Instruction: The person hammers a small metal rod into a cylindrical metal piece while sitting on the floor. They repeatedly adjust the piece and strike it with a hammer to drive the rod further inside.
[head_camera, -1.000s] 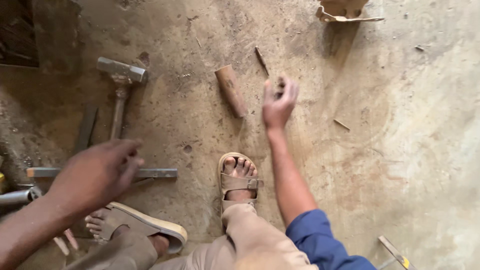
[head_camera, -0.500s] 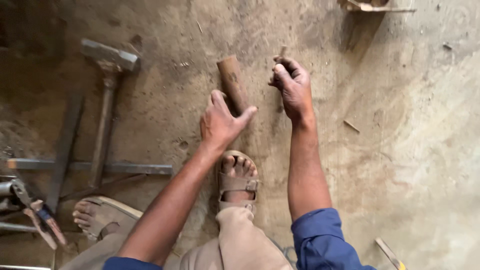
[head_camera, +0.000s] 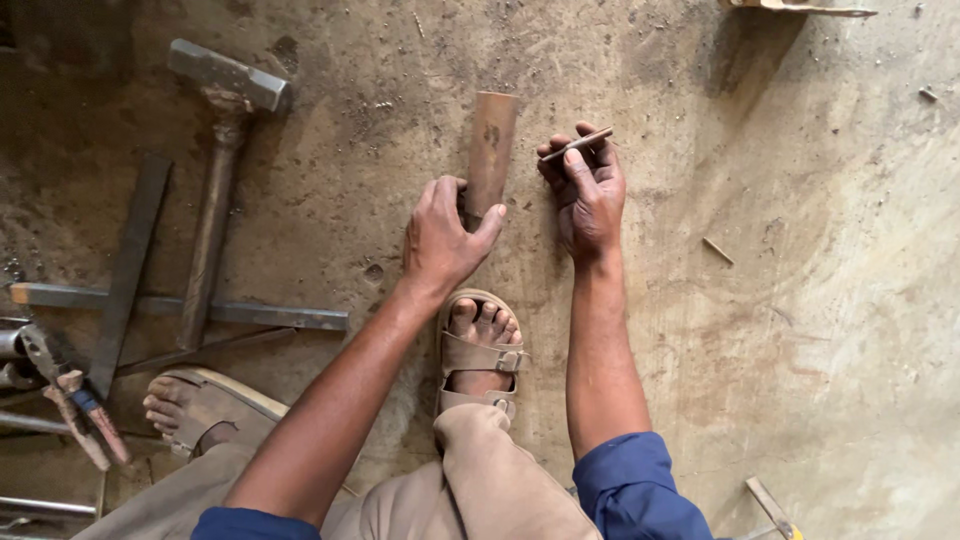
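**Pipe gripped on the floor**

Pipe (head_camera: 490, 150) lies on the dusty floor (head_camera: 800, 300), just ahead of my sandal (head_camera: 480, 350). I see my left hand (head_camera: 445, 240) clasped round its near end. Just right of the pipe, my right hand (head_camera: 588, 195) pinches a thin rod (head_camera: 577, 144). A hammer (head_camera: 215, 170) lies well left.

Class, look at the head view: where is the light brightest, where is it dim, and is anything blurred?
Head view: floor brightest at right, dim at left around the hammer; left hand and right hand sharp, no glare.
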